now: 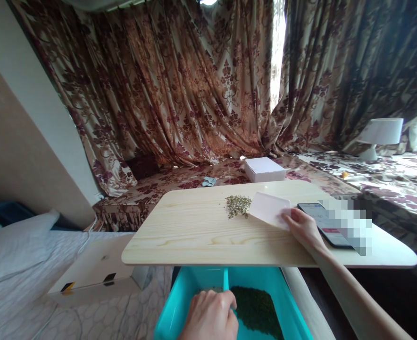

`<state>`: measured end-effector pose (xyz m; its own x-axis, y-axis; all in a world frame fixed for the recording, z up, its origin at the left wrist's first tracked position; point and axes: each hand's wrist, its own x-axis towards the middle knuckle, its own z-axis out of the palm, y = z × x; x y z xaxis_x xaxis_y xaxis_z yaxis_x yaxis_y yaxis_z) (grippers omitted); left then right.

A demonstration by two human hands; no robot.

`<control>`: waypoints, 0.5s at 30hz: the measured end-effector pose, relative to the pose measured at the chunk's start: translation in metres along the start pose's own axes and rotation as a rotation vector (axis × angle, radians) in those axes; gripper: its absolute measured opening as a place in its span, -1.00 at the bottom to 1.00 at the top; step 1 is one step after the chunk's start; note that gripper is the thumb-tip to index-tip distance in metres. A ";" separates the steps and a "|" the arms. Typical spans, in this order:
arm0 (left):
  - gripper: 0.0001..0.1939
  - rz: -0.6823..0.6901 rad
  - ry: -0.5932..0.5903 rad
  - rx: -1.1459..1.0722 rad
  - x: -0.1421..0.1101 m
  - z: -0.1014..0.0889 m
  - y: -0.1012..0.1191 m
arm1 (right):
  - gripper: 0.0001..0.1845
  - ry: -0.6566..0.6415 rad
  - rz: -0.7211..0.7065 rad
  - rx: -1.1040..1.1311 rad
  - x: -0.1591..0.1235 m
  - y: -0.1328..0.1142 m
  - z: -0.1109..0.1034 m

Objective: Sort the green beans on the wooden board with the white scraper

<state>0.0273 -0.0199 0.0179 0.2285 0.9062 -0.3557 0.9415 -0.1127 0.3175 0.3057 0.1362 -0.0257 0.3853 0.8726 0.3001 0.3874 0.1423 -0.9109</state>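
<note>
My right hand (302, 226) pinches a white card (270, 209) by its right end, above the wooden tabletop (194, 226). The card's left edge touches or nearly touches a loose pile of small greenish-brown dried bits (238, 206). Lower down, my left hand (212, 315) is closed at the divider (226, 278) of a teal bin (293, 307); its fingertips are mostly hidden. Dark green dried bits (256, 309) lie in the bin's right compartment. Some pale material shows in the left one, largely covered by my left hand.
A phone (325, 224) lies on the tabletop beside my right forearm. Beyond the table stand a white box (264, 169) and a lamp (381, 132). A flat white box (98, 269) rests on the bed at left. Patterned curtains (180, 85) hang behind.
</note>
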 end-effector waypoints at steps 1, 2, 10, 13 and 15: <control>-0.59 0.000 0.003 -0.006 0.000 0.000 0.000 | -0.78 -0.006 -0.004 0.001 -0.001 -0.001 0.000; -0.59 0.000 0.009 -0.013 0.000 0.000 0.000 | -0.78 -0.013 -0.006 0.004 -0.003 -0.003 -0.001; -0.59 0.001 0.014 -0.010 -0.002 -0.001 0.001 | -0.76 -0.016 0.016 0.044 -0.010 -0.009 0.000; -0.59 0.005 0.006 -0.003 -0.001 -0.001 0.000 | -0.76 -0.003 0.013 0.053 -0.010 -0.007 0.000; -0.59 0.002 0.002 0.001 0.000 -0.001 0.000 | -0.76 -0.005 0.011 0.042 -0.011 -0.008 0.000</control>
<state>0.0270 -0.0196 0.0184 0.2296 0.9069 -0.3533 0.9413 -0.1146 0.3176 0.2982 0.1258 -0.0218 0.3852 0.8766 0.2885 0.3473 0.1520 -0.9254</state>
